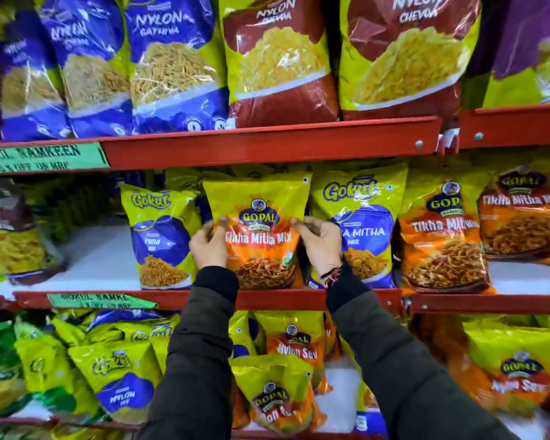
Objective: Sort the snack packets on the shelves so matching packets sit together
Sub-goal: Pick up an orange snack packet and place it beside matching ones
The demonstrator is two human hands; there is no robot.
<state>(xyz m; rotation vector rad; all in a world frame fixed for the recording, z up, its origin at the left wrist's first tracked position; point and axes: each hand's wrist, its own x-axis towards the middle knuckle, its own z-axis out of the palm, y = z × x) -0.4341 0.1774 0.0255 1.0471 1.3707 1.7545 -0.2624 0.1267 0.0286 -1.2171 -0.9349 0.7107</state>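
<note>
From my remote seat, the Gopal Tikha Mitha Mix packet [256, 230] looks like glossy plastic film, creased and catching glare, as do the blue Gokul packets [358, 230] beside it. The shelf edge [267, 146] reads as red painted metal with a smooth, slightly shiny finish and bright metal screws [418, 143]. My jacket sleeves [204, 350] are matt dark cloth, and the green price label [42, 158] looks like matt paper.

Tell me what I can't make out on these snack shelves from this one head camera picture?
- Blue Gokul packet: the right hand and the held Gopal Tikha Mitha Mix packet cover the start of its name.
- Purple packet, top shelf: cut off by the right edge, no name showing.
- Brown packet, middle shelf far left: too blurred to read.
- Left hand: its fingertips are hidden behind the held packet.
</note>
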